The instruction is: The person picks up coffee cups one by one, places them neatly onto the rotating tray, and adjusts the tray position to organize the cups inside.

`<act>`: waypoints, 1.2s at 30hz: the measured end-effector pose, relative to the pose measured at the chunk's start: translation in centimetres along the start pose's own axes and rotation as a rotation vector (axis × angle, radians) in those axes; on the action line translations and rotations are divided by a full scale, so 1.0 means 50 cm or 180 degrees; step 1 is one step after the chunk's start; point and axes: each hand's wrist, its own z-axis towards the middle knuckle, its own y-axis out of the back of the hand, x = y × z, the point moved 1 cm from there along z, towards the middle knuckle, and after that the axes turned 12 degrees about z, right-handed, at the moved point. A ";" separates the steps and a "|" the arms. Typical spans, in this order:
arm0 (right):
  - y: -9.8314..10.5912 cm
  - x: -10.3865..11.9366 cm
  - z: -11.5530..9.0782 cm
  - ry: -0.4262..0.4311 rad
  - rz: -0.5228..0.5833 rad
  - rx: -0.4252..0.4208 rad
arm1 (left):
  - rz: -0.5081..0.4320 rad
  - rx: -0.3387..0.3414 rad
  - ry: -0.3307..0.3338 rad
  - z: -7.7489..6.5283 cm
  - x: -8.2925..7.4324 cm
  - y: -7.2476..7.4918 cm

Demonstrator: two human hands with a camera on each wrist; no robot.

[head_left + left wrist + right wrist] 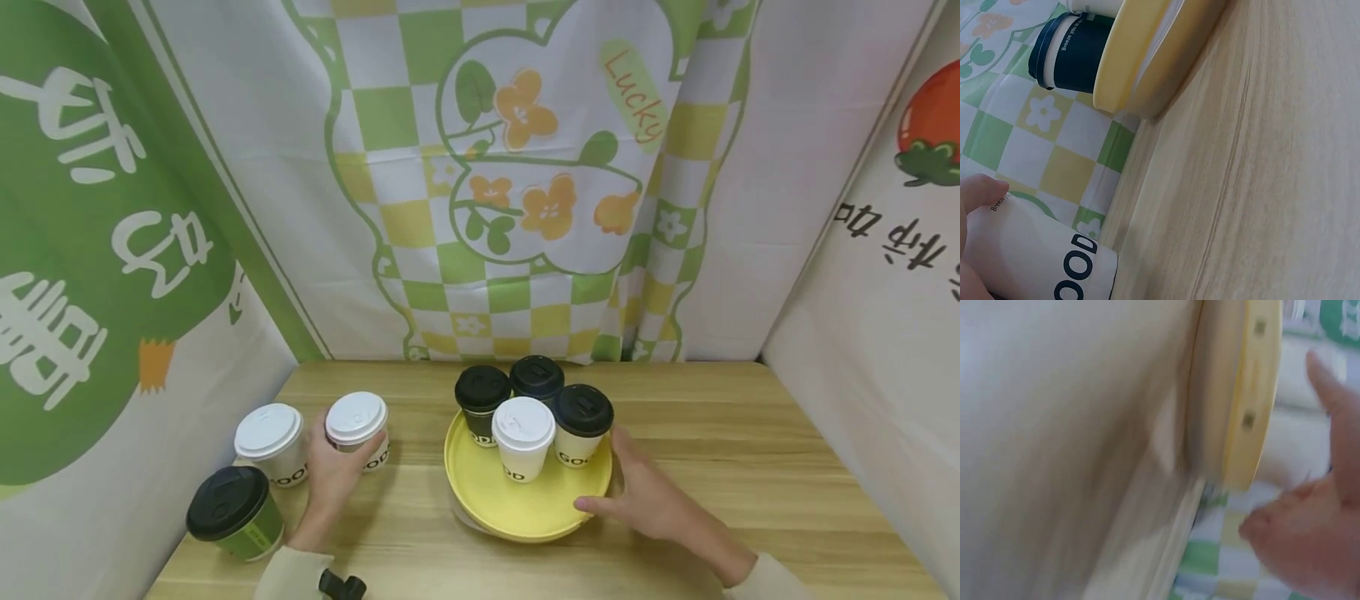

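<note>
My left hand (335, 467) curls round a white paper cup with a white lid (357, 418), standing at the left of the table. In the left wrist view, the thumb lies along this cup's (1041, 253) side. At the right edge of a round yellow tray (517, 521), my right hand (645, 492) is spread, thumb apart from the fingers, holding nothing. On the tray stand a white-lidded cup (523, 442) in front and black-lidded cups (582, 425) behind and beside it. In the right wrist view, the right hand (1316, 531) is beside the tray's rim (1250, 400).
Left of my left hand are another white-lidded cup (272, 446) and a green cup with a black lid (238, 512), near the table's left edge. The wooden table (750, 467) meets a patterned curtain (517, 308) at the back; cloth walls flank both sides.
</note>
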 end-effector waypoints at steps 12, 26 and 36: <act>0.057 -0.092 0.064 0.0084 -0.0026 0.0661 | -0.0112 -0.0004 -0.0164 -0.004 -0.004 -0.011; 0.045 -0.081 0.066 0.0164 -0.0012 0.0649 | -0.0325 0.0231 -0.0408 -0.027 -0.081 -0.014; 0.021 -0.059 0.041 0.0156 0.0106 0.0424 | -0.0547 0.0479 -0.0568 -0.056 -0.155 -0.039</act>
